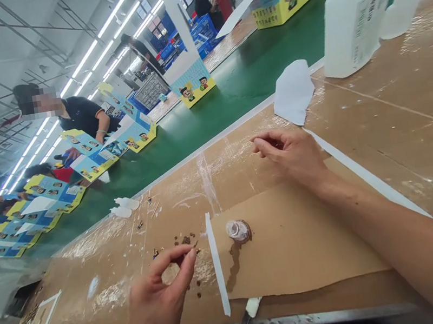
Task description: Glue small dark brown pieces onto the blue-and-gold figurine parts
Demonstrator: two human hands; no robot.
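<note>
Bare and nearest the camera, the right forearm (397, 240) crosses a brown, glossy-smeared surface (387, 96); beyond run a green belt (243, 73) and printed boxes (192, 86) under strip lights (113, 13). Left hand (159, 297): narrow grip, thumb and forefinger pinching a tiny brown piece (196, 250), its direction and long axis too small to read. Right hand (291, 153): fingers curled, contents impossible to tell. Between the hands, a clear pot (237, 230) sits on cardboard (296, 248).
</note>
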